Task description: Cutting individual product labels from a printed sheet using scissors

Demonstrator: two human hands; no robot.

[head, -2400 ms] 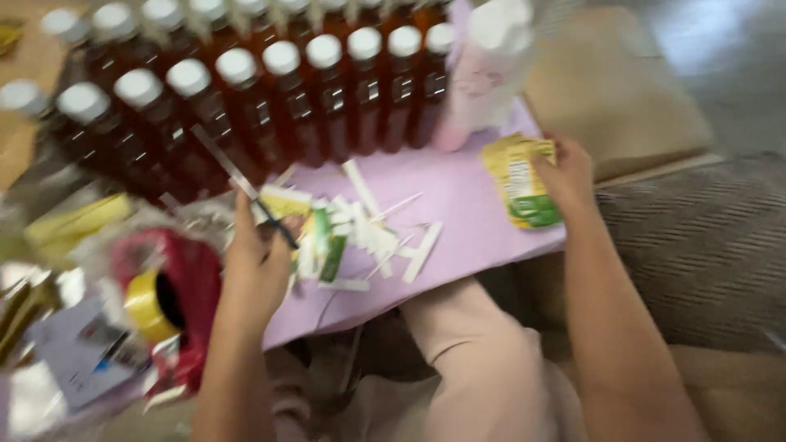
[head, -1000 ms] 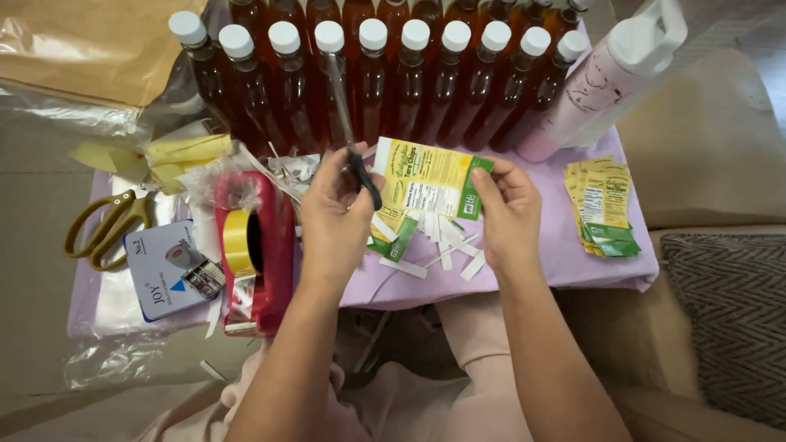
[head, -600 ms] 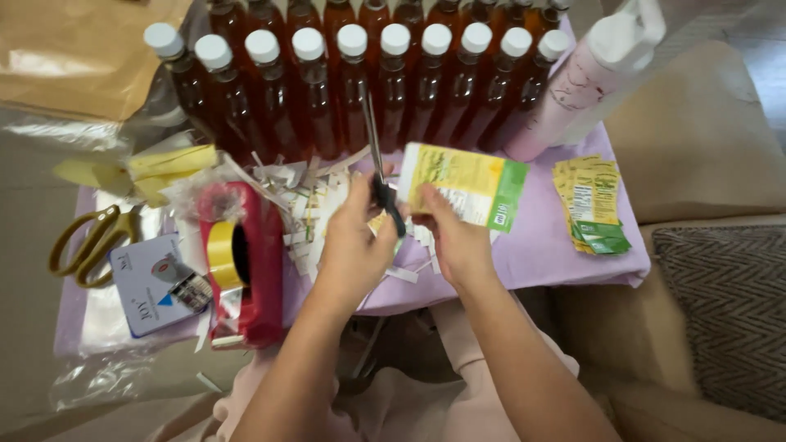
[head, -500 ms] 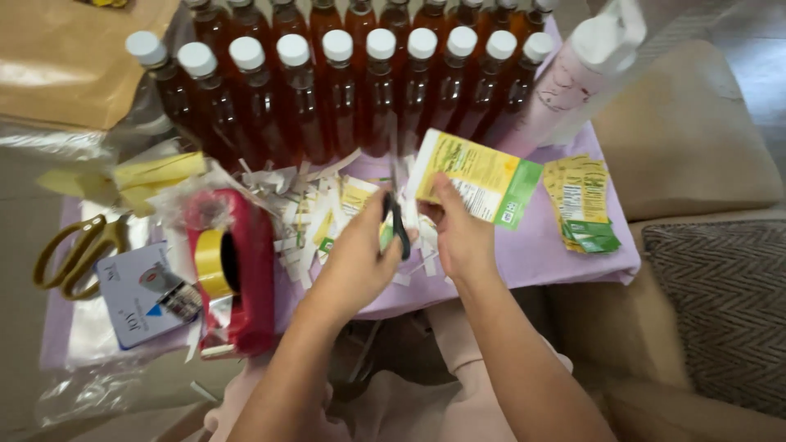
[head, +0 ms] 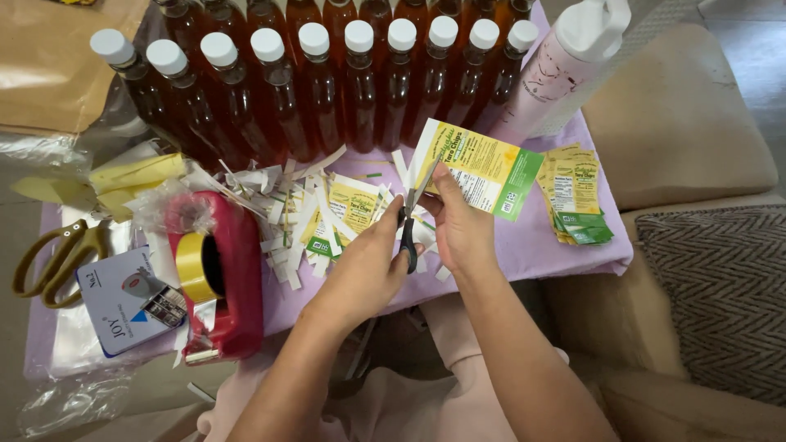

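The left hand (head: 368,266) is closed on the black handles of the scissors (head: 412,214), and the right hand (head: 460,225) pinches a yellow and green label (head: 479,168). The blades now meet the label's left edge (half a second ago they were lower, apart from it). Behind stand bottles (head: 360,86) filled with amber liquid. The red tape dispenser (head: 217,274) holds a yellow tape roll (head: 192,266). White paper strips (head: 282,221) lie scattered on the purple cloth.

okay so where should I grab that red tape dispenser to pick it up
Grip the red tape dispenser across its tall curved body from above, behind the yellow tape roll. Its cutter end points toward the person, near the table edge, so keep fingers off it.
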